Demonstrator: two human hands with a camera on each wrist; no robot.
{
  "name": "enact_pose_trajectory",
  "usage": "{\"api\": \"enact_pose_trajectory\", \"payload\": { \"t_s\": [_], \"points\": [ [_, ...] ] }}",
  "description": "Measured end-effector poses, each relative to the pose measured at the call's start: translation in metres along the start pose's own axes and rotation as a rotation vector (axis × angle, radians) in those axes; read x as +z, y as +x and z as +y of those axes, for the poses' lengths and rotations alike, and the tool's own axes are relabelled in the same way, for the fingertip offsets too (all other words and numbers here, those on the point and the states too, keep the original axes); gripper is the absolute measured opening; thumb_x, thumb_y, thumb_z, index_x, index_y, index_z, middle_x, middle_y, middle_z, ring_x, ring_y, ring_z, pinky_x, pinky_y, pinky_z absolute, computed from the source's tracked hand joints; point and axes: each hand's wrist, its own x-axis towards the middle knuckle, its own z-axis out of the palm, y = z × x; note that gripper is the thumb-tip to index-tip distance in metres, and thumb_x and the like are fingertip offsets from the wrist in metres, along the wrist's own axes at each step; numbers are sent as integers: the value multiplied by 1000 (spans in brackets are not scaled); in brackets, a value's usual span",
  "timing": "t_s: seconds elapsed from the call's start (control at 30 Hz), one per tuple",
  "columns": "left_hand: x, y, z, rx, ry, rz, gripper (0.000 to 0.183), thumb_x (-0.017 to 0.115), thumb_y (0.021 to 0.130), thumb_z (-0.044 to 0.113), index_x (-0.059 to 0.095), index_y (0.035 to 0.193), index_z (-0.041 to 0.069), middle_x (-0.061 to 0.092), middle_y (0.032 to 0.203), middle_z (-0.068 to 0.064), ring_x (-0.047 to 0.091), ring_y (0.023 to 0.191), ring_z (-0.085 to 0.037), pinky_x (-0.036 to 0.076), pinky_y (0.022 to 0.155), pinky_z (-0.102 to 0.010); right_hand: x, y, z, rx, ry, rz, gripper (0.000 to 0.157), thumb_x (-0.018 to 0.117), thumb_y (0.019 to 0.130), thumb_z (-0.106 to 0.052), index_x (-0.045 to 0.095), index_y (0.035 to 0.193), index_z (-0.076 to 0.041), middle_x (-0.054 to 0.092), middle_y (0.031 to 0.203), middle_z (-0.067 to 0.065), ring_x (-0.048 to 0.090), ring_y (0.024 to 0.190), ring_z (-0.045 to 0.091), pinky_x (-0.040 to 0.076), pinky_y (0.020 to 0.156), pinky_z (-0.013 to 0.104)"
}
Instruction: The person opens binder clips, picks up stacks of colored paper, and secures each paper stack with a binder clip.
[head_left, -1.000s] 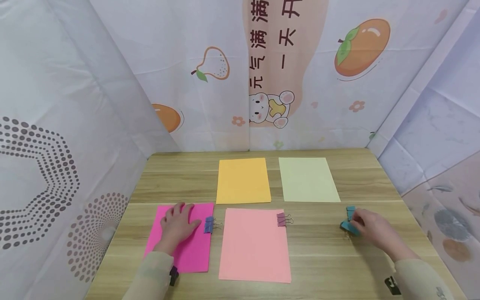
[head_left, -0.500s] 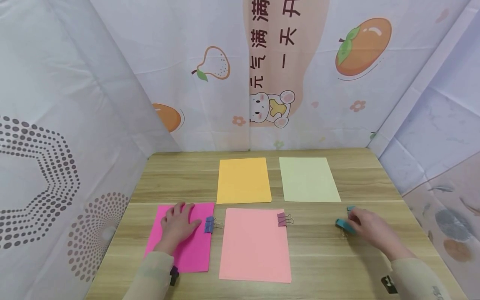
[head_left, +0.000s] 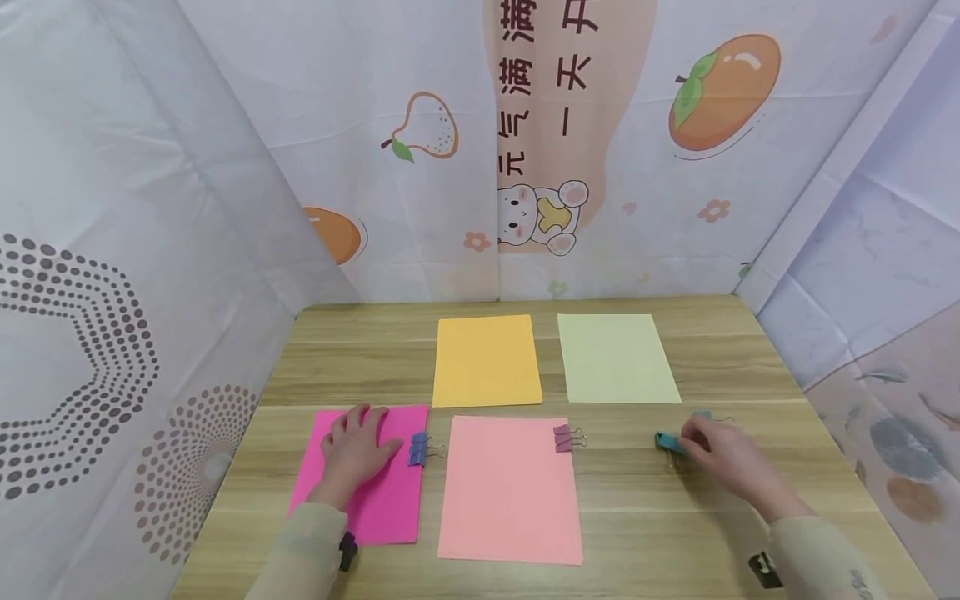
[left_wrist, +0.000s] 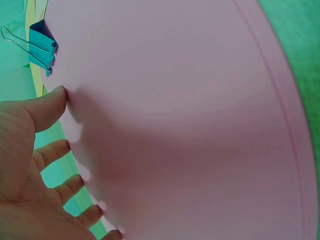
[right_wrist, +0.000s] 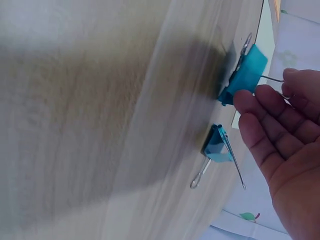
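Note:
My left hand (head_left: 356, 454) rests with spread fingertips on the magenta paper (head_left: 386, 517), which fills much of the left wrist view. A blue-purple binder clip (head_left: 417, 449) is clamped on that paper's right edge, near my thumb. On the right, my right hand (head_left: 731, 462) pinches a teal binder clip (head_left: 670, 442) by a wire handle, its body tilted close over the table. A second teal binder clip (right_wrist: 217, 145) lies on the wood beside that hand, partly hidden by it in the head view. The pink paper (head_left: 510, 492) carries a mauve binder clip (head_left: 563, 438) on its right edge.
An orange-yellow sheet (head_left: 487, 361) and a pale green sheet (head_left: 618, 358) lie at the back of the wooden table (head_left: 360, 354). Printed white curtains (head_left: 337, 125) stand behind the table and along both sides.
My right hand has moved left with the teal binder clip, away from the second teal clip, whose handle now shows behind the hand. My left hand has stayed still on the magenta paper.

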Motion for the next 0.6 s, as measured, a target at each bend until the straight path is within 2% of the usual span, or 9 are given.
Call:
{"api": "enact_pose_trajectory", "payload": {
  "t_s": [0.33,0.5,0.6],
  "points": [
    [0,0,-1,0,-1,4,70,70,94,41,44,152,12,25,159,-26,20,141,-57,19,107,-78,13,1,-6,14,98,26,11,70,96,-10,61,90,-14,57,77,-6,48,69,5,44,59,24],
    [-1,0,1,4,-2,5,69,70,95,40,45,152,12,26,159,-26,21,142,-57,20,107,-78,20,1,-8,72,196,-37,6,67,99,-15,62,97,-13,60,81,-4,51,71,6,47,60,24],
    [-2,-1,2,5,-3,1,69,70,95,40,45,152,12,26,159,-26,20,142,-57,20,107,-78,23,-1,-8,111,251,-58,8,66,101,-20,62,100,-13,63,85,-1,53,73,6,48,62,24]
  ]
}}
